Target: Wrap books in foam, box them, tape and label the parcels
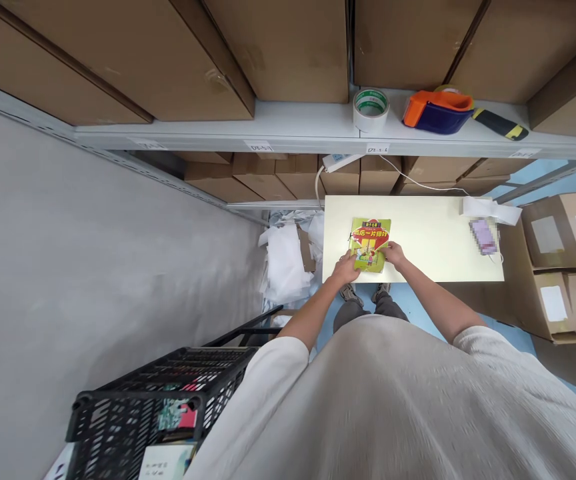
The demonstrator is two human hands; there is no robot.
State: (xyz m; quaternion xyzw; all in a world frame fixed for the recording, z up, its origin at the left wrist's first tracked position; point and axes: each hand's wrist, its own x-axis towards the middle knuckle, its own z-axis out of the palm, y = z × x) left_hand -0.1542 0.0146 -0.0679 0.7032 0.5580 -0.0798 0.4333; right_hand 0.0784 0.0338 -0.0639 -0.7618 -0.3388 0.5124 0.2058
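A green and red picture book [370, 245] lies cover up over the pale yellow table [433, 243], towards its left end. My left hand [347, 268] grips the book's lower left edge. At the lower right edge, my right hand [393, 255] holds the book between thumb and fingers. Both hands are closed on it, one on each side. Whether the book rests flat or is slightly raised is hard to tell.
A shelf [308, 137] with cartons spans above, holding a tape roll [371, 111], an orange tape dispenser [438, 112] and a cutter [501, 125]. A black crate [133, 407] of books stands lower left. Boxes [551, 233] are at right, white packing material [287, 263] left.
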